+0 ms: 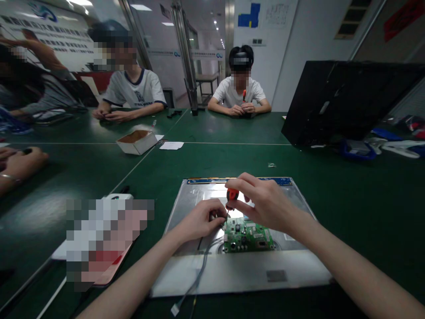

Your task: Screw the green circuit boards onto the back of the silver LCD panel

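Screwdriver (232,195), orange-handled, slim, light and stiff, stands upright over green circuit board (247,235) on metal panel (239,266), right hand (262,201) fingers pinching its handle top, left hand (202,219) fingers closed near the tip; board looks fragile, better held by edges.

Screwdriver (232,195) tip behind left-hand fingers (217,216); cable (195,279) end beyond bottom edge.

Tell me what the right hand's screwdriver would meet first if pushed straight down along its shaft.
Probably the top left corner of the green circuit board. The right hand holds the orange-handled screwdriver pointing down there, beside the left hand; depth is uncertain.
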`<state>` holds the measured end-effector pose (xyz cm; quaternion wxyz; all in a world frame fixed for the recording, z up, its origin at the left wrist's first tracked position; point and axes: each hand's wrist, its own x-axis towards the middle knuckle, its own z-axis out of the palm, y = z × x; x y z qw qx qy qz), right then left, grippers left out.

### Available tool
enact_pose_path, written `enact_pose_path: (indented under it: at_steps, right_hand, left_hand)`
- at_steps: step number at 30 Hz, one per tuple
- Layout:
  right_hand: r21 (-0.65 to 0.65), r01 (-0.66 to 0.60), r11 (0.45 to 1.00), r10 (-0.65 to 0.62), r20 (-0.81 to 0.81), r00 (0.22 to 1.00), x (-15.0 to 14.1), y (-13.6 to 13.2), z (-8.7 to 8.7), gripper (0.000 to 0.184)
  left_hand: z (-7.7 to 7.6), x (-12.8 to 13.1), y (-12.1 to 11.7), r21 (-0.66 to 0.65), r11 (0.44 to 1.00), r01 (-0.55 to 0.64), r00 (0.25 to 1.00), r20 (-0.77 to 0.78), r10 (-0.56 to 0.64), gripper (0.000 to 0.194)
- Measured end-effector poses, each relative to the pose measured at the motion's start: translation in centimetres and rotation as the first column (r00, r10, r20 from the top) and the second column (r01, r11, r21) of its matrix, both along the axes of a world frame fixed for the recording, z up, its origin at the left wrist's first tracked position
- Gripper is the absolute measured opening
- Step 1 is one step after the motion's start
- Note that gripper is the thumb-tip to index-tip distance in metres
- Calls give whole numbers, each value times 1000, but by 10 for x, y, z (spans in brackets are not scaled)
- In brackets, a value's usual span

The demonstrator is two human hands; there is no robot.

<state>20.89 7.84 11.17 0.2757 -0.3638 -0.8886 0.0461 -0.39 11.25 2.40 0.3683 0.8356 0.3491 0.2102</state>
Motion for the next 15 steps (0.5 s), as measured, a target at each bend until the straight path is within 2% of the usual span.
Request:
enact_pose_path:
  at_steps: [4, 11, 13, 15]
  right_hand:
    - [-34, 65, 997, -61, 95, 994, -6, 0, 14, 16]
    - [-9, 267, 964, -254, 286, 924, -27, 0, 31, 26]
    - [-46, 278, 959, -254, 290, 923, -30, -2, 33, 21]
    - [-106, 214, 971, -180, 261, 948, -29, -4, 34, 18]
  left_hand:
    - [0, 0, -1, -7, 1000, 2, 1000, -2, -2, 8]
    - [1, 1, -1, -8, 1000, -5, 1000, -16, 5, 6]
    - [0, 0, 0, -12, 1000, 1, 1000, -5, -1, 7]
    - [-2, 0, 1, -10, 1000, 14, 1000, 7, -14, 7]
